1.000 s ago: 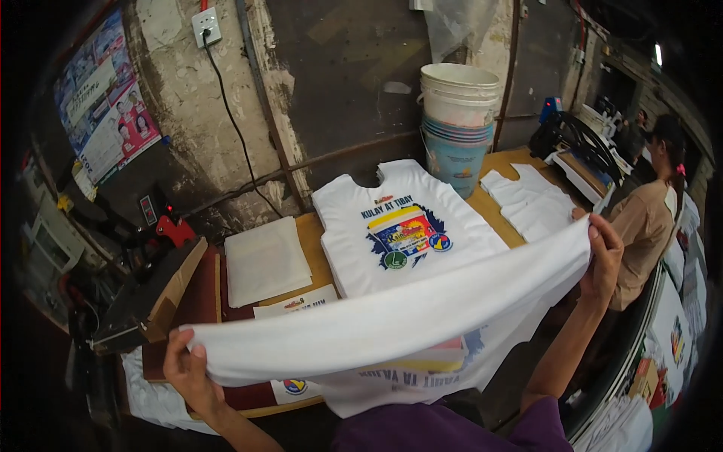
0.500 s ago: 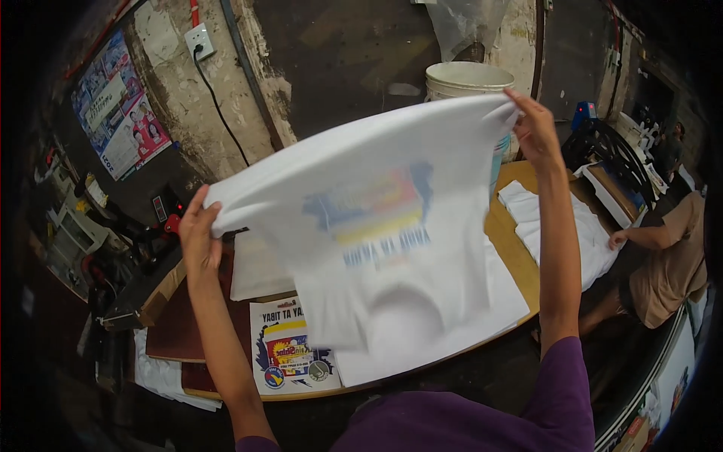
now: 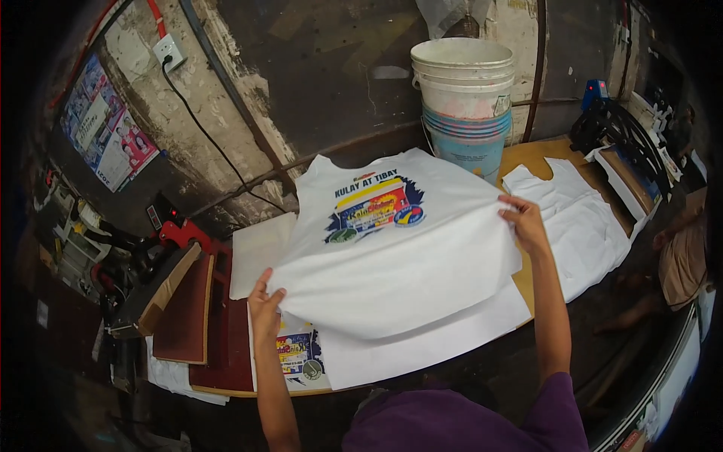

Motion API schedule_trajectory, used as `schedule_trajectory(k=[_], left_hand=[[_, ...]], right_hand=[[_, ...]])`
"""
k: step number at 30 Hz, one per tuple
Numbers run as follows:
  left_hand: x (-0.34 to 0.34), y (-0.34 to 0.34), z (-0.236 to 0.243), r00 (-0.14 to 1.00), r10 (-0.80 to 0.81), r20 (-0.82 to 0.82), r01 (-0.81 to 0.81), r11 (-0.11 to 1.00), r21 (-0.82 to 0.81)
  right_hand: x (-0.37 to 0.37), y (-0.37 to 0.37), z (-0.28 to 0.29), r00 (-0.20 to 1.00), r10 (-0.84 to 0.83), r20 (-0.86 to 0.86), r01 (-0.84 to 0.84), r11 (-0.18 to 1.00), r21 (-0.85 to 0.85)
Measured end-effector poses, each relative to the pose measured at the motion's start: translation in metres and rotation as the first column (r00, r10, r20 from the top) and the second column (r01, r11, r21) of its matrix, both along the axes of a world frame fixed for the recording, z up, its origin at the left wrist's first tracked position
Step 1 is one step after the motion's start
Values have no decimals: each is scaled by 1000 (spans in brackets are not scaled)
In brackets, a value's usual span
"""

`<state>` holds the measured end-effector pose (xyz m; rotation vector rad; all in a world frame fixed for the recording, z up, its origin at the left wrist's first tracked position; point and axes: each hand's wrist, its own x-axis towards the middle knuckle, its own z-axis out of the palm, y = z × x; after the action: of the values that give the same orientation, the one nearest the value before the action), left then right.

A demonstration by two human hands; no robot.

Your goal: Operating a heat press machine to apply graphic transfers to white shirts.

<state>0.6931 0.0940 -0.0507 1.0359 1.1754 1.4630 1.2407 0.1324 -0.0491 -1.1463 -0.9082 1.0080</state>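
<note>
My left hand (image 3: pixel 266 307) and my right hand (image 3: pixel 527 226) pinch the two near corners of a white sleeveless shirt front (image 3: pixel 392 275), spread out with a colourful printed design (image 3: pixel 369 211) facing up. Its far part rests on the pile beneath, while the near edge sags between my fingers. Under that edge lie white fabric (image 3: pixel 422 361) and a sheet with a reversed colourful print (image 3: pixel 294 363). Off-white sheets (image 3: pixel 256 248) are partly covered at the left, and more white cut fabric (image 3: pixel 572 248) lies to the right on the yellow table (image 3: pixel 527 301).
Stacked buckets (image 3: pixel 461 75) stand behind the shirt by the wall. Machinery with a red part (image 3: pixel 177 235) and brown boards (image 3: pixel 181 316) occupy the left. A black machine (image 3: pixel 602 132) is at the back right. A co-worker in tan clothing (image 3: pixel 678 267) is at the right edge.
The raised, flipped shirt has come down onto the pile with its print upward. Both my hands have lowered while still holding it, uncovering the buckets. The co-worker shows less at the right.
</note>
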Motion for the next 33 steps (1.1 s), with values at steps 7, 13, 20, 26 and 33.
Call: schedule_trajectory(k=[7,13,20,26,33], left_hand=[[6,-14,-97,995,-29,-98,12,985,-174],[-21,-62,-136,905,-416,-93,329,820,-468],[-14,-79,-94,894,-198,-403,66,946,-318],[-13,-102,-82,748,-456,-483,257,869,-423],[0,-137,-72,615,-447,-649,141,873,-467]], right_hand=[[4,-20,-82,997,3,73,12,978,-210],[16,-59,-124,967,207,146,-144,924,-354],[16,-81,-75,900,157,407,-21,948,-319],[42,-97,-72,758,321,567,-148,933,-329],[52,-132,-77,694,339,636,-121,925,-360]])
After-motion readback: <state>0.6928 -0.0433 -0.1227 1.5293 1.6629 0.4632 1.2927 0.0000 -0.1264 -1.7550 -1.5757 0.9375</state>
